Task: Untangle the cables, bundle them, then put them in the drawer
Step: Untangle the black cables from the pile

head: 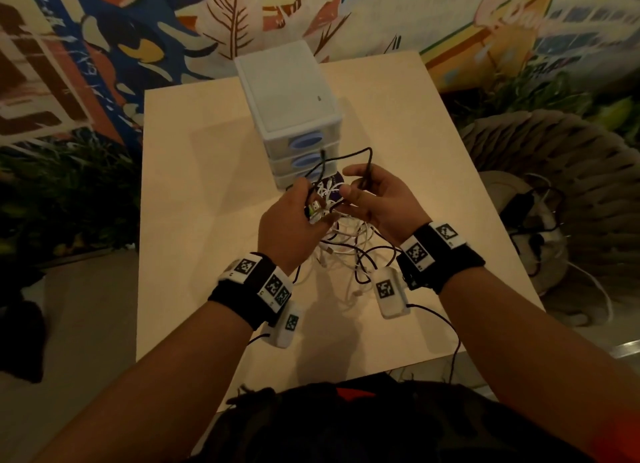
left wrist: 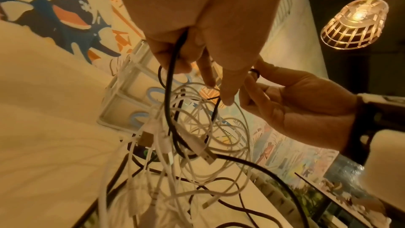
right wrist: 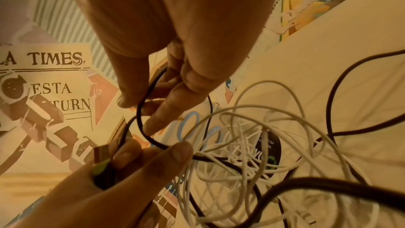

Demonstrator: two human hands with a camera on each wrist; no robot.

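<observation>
Both hands, left hand [head: 291,227] and right hand [head: 377,199], are pinching a black cable [head: 349,156] above the white cable tangle [head: 346,248] at frame centre, before the drawer unit [head: 294,106]; untangling is underway, so next comes drawing it free.

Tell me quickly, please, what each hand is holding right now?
Left hand: grips the black cable near its plug.
Right hand: pinches a loop of that cable.

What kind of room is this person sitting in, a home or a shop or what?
Probably a cafe or lounge rather than a plain office, though I can't be sure. A colourful painted mural covers the wall, a caged pendant lamp hangs overhead, and a woven wicker seat stands beside the small table.
</observation>
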